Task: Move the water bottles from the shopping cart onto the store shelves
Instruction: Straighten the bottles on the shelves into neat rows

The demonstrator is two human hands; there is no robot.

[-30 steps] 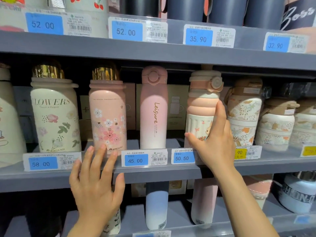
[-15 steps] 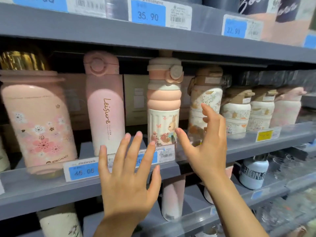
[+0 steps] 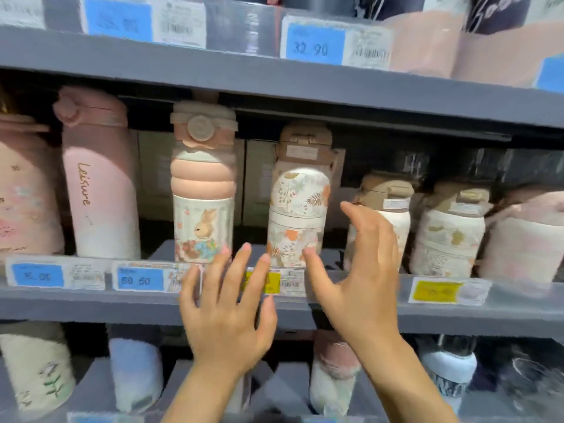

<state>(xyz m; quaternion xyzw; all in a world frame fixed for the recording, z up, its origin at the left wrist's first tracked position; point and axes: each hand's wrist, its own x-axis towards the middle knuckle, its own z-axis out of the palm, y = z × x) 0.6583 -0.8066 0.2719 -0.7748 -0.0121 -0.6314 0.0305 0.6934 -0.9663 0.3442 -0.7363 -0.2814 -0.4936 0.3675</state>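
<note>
A row of water bottles stands on the grey middle shelf (image 3: 91, 303): a pink "Leisure" bottle (image 3: 97, 184), a rabbit-print bottle (image 3: 203, 190) with a peach ribbed top, and a leaf-print bottle (image 3: 297, 203) with a tan lid. My left hand (image 3: 225, 309) is spread open in front of the shelf edge, below the rabbit-print bottle, holding nothing. My right hand (image 3: 360, 270) is open too, palm turned left, just right of the leaf-print bottle and apart from it. The shopping cart is out of view.
More leaf-print bottles (image 3: 448, 233) and a pink one (image 3: 525, 236) stand to the right. Price tags (image 3: 140, 279) line the shelf edge. The upper shelf (image 3: 274, 83) hangs low over the bottle lids. Other bottles (image 3: 134, 367) fill the lower shelf.
The view has swung right along the shelf. My right hand came off the rabbit-print bottle and moved right, past the leaf-print bottle. My left hand followed to the right and stayed open.
</note>
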